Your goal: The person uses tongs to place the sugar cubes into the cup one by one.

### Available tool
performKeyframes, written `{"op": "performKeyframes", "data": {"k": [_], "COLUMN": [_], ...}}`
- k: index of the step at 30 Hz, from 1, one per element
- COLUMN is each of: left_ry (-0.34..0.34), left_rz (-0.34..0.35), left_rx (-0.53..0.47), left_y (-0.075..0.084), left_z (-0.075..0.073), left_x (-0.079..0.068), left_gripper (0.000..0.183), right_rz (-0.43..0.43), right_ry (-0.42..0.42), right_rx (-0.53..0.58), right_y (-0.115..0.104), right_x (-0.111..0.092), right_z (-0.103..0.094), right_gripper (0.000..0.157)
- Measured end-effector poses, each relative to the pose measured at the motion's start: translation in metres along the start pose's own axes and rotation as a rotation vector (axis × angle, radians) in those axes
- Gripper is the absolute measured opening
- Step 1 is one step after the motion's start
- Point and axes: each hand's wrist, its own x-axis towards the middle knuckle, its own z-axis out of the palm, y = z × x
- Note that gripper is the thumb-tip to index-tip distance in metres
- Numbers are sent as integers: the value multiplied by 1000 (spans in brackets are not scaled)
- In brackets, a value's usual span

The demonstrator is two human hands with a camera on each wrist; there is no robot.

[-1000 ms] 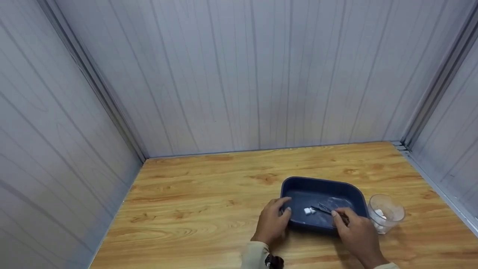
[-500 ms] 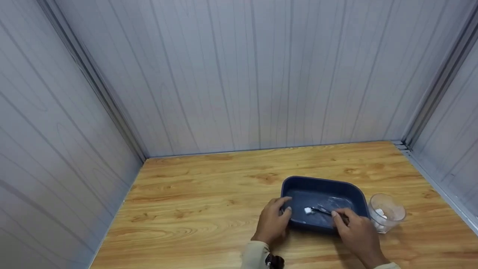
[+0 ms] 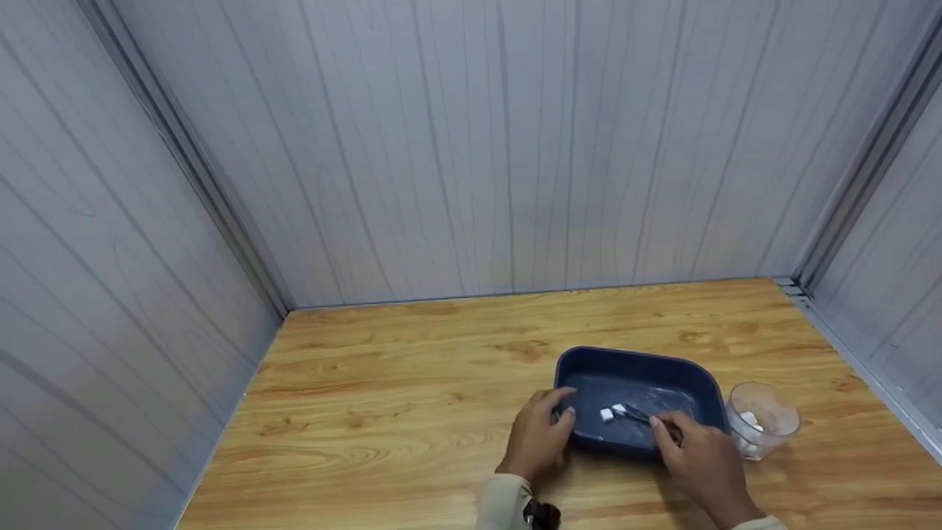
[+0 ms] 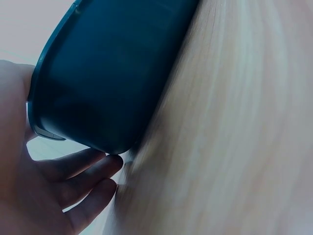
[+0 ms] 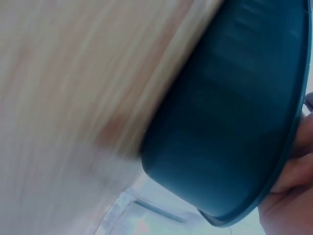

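A dark blue tray sits on the wooden table, and my left hand holds its left end, thumb and index finger over the rim. In the left wrist view, the other fingers lie against its outer corner. My right hand pinches dark tweezers above the tray's near right side. The tips are at a small white cube; whether they grip it is too small to tell. Another white cube lies just left of it on the tray floor.
A clear plastic cup with several white cubes stands close to the tray's right end, beside my right hand. Pale panel walls enclose the table at the back and both sides. White residue marks the tray floor.
The cube at the tweezers has shifted slightly up and right, leaving a small gap to the other cube. The tweezers tips have moved with it. My left hand and the tray have stayed put.
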Motion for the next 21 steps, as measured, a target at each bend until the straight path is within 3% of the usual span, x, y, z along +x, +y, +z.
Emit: {"op": "performKeyframes", "data": {"k": [9,21], "left_ry": [0,11], "left_rz": [4,-14], "left_rx": [2,-8], "left_y": [0,0], "left_z": [0,-1], "left_x": [-1,-1], "left_gripper": [31,30], "right_rz": [-51,-18], "right_ry": [12,43], "right_rx": [-26,-8], "right_y": [0,-2], "right_x": [-1,-1], "right_z": [1,1], "right_gripper": [8,9]}}
